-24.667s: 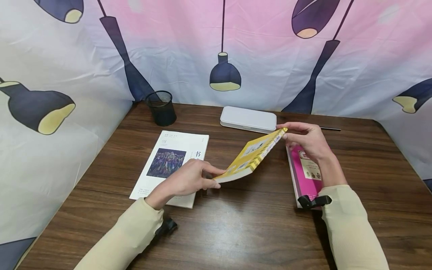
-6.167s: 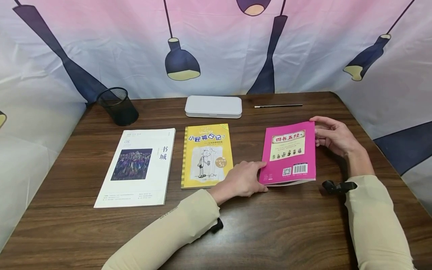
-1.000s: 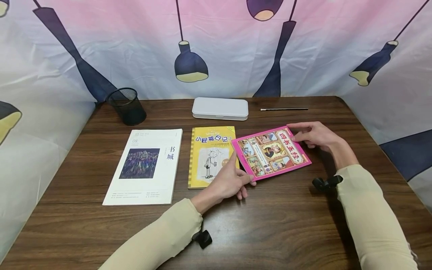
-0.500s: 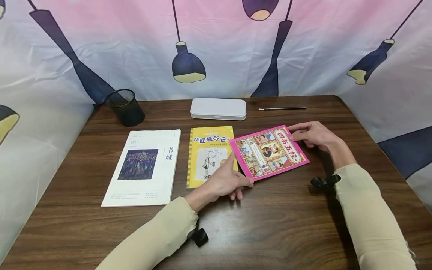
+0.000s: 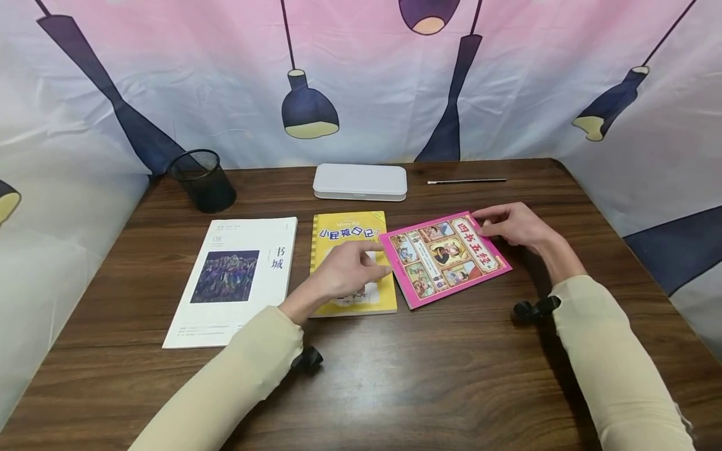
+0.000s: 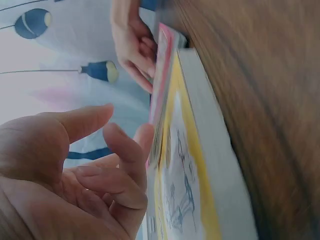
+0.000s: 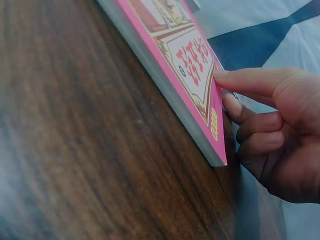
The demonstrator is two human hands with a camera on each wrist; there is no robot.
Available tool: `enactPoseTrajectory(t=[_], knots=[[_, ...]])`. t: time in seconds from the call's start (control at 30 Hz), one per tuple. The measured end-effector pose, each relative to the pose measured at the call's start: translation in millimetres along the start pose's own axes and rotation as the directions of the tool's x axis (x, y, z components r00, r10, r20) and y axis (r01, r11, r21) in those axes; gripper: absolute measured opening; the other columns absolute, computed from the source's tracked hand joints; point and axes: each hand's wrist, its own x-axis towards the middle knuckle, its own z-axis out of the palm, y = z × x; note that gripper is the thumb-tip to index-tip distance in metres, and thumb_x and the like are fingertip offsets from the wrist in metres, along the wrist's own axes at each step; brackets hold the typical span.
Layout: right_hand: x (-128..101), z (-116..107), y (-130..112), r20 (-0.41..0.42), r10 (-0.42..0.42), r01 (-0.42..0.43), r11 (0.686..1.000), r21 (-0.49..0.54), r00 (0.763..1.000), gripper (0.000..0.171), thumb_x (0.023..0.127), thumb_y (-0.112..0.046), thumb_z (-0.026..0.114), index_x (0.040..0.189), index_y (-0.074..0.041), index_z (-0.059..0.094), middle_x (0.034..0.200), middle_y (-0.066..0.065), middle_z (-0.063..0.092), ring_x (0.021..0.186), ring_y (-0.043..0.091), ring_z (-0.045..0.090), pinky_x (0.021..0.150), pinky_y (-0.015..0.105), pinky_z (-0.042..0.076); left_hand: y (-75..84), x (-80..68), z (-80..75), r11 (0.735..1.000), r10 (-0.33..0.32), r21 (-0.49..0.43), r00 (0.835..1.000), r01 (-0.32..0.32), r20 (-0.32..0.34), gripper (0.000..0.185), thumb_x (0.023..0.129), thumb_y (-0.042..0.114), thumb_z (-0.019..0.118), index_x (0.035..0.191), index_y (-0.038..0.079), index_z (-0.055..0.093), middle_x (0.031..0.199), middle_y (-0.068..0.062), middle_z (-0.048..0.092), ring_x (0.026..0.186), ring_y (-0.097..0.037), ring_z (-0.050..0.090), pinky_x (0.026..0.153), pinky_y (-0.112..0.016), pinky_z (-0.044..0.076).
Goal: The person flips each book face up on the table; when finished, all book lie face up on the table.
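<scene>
A pink book [image 5: 445,260] with a picture cover lies slantwise on the wooden table, its left corner at the right edge of a yellow book [image 5: 352,223]. My right hand [image 5: 519,227] pinches the pink book's upper right edge; in the right wrist view its thumb [image 7: 245,80] lies on the cover and a fingertip sits below the edge. Over the yellow book hovers my left hand [image 5: 345,270], holding nothing, fingers loosely bent and pointing toward the pink book. The left wrist view shows its thumb apart from the fingers. Part of the yellow cover is hidden beneath this hand.
A white book [image 5: 231,275] lies at the left, near the left sleeve. Along the back stand a black mesh pen cup [image 5: 211,191] and a white case [image 5: 360,181], with a pencil [image 5: 467,181] to the right. A patterned cloth [image 5: 372,75] hangs behind the table.
The left hand has let go of the pink book's lower left corner and moved up and left over the yellow book. The right hand stays at the pink book, which was earlier back cover up.
</scene>
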Motion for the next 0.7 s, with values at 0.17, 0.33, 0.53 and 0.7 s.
enactPoseTrajectory(t=[0.17,0.33,0.53,0.7], knots=[[-9,0,4,-0.02,-0.015,0.014,0.999,-0.047,1.0,0.058,0.099,-0.029,0.076,0.149,-0.006,0.058,0.1,0.004,0.058,0.063,0.013,0.044,0.054,0.027,0.038,-4.2,15.3,-2.6,0.993,0.043,0.109,0.998,-0.037,-0.052,0.055,0.099,0.029,0.074,0.149,0.012,0.061,0.106,-0.006,0.073,0.078,-0.015,0.065,0.065,-0.026,0.049],[-26,-4,9,-0.031,-0.006,0.004,0.998,-0.066,1.0,0.06,0.097,-0.033,0.078,0.148,-0.007,0.059,0.099,0.005,0.062,0.062,0.015,0.047,0.054,0.029,0.042,-6.7,28.3,-4.1,0.984,0.066,0.168,0.995,-0.053,-0.071,0.053,0.101,0.026,0.072,0.151,0.012,0.059,0.103,-0.005,0.072,0.075,-0.015,0.06,0.065,-0.027,0.045],[-43,-7,18,-0.02,0.001,-0.003,0.996,-0.088,1.0,0.059,0.097,-0.036,0.078,0.145,-0.008,0.061,0.101,0.005,0.066,0.063,0.015,0.05,0.055,0.031,0.046,-6.7,39.3,-8.1,0.973,0.099,0.219,0.991,-0.078,-0.085,0.047,0.103,0.019,0.069,0.15,0.012,0.061,0.107,-0.006,0.071,0.08,-0.015,0.06,0.068,-0.026,0.048],[-56,-8,22,0.002,-0.002,0.003,0.997,-0.075,1.0,0.057,0.097,-0.034,0.078,0.144,-0.006,0.062,0.099,0.006,0.07,0.06,0.014,0.05,0.054,0.031,0.046,-6.8,45.8,-10.9,0.972,0.112,0.218,0.99,-0.09,-0.089,0.045,0.104,0.016,0.067,0.149,0.013,0.062,0.11,-0.006,0.072,0.086,-0.017,0.06,0.075,-0.029,0.049]])
